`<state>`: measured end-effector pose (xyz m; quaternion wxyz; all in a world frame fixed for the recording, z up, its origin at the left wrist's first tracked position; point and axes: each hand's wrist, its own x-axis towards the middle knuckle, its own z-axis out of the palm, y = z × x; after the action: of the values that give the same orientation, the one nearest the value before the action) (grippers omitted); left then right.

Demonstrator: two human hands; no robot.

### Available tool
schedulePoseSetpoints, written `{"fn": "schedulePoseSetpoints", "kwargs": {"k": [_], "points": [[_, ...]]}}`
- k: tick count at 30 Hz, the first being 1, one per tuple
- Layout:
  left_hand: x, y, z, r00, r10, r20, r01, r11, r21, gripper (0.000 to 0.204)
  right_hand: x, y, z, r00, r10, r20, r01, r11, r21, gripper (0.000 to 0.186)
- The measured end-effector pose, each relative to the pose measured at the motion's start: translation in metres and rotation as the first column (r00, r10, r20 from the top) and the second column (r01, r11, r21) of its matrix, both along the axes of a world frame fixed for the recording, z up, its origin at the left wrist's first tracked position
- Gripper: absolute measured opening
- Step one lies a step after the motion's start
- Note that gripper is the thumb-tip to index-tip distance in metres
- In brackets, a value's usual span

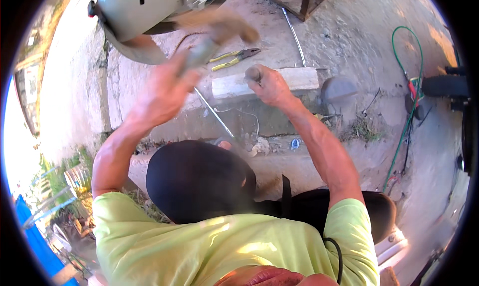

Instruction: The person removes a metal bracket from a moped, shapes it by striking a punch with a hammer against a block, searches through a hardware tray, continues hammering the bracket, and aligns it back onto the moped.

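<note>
My left hand [167,86] grips a hammer [204,51] by its grey handle; the head is blurred by motion over the ground at upper middle. My right hand [269,86] is closed around a short, dark, rounded piece [253,74], its lower end hidden, over a pale flat strip [227,89] lying along the concrete ledge. Yellow-handled pliers [229,59] lie just beyond the strip. A thin steel rod [217,117] slants below my left hand, and another rod [294,36] lies farther back. A grey stone-like disc [339,90] sits right of the strip.
A large grey housing [139,9] stands at top left, a rusty frame [304,1] at top middle. A green cable [422,51] and a black tyre [444,86] are at right. Plants [75,166] and blue sheeting [30,231] are at left. My dark-clad knee [194,181] is below.
</note>
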<state>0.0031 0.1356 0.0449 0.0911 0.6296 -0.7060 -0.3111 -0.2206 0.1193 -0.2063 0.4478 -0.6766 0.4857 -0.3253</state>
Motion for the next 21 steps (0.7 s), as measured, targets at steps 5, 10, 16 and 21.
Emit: {"fn": "schedulePoseSetpoints", "kwargs": {"k": [5, 10, 16, 21], "points": [[0.008, 0.000, 0.090, 0.632, -0.210, -0.746, -0.178, 0.898, -0.403, 0.024, -0.007, -0.003, 0.011, 0.999, -0.015, -0.045, 0.010, 0.995, -0.096, 0.023], [0.043, 0.005, -0.031, 0.362, -0.144, -0.921, -0.030, 0.986, -0.166, 0.033, -0.005, -0.004, 0.016, 0.999, 0.018, -0.048, -0.019, 1.000, -0.006, 0.025], [0.009, 0.020, -0.047, 0.976, 0.140, -0.167, -0.133, 0.990, 0.054, 0.041, -0.010, 0.002, 0.006, 0.999, -0.019, 0.035, 0.021, 0.998, -0.054, 0.023], [-0.001, 0.027, -0.065, 0.996, -0.074, 0.047, 0.071, 0.995, 0.069, 0.041, -0.003, -0.004, -0.009, 0.999, -0.022, -0.032, 0.021, 0.998, -0.055, 0.028]]}}
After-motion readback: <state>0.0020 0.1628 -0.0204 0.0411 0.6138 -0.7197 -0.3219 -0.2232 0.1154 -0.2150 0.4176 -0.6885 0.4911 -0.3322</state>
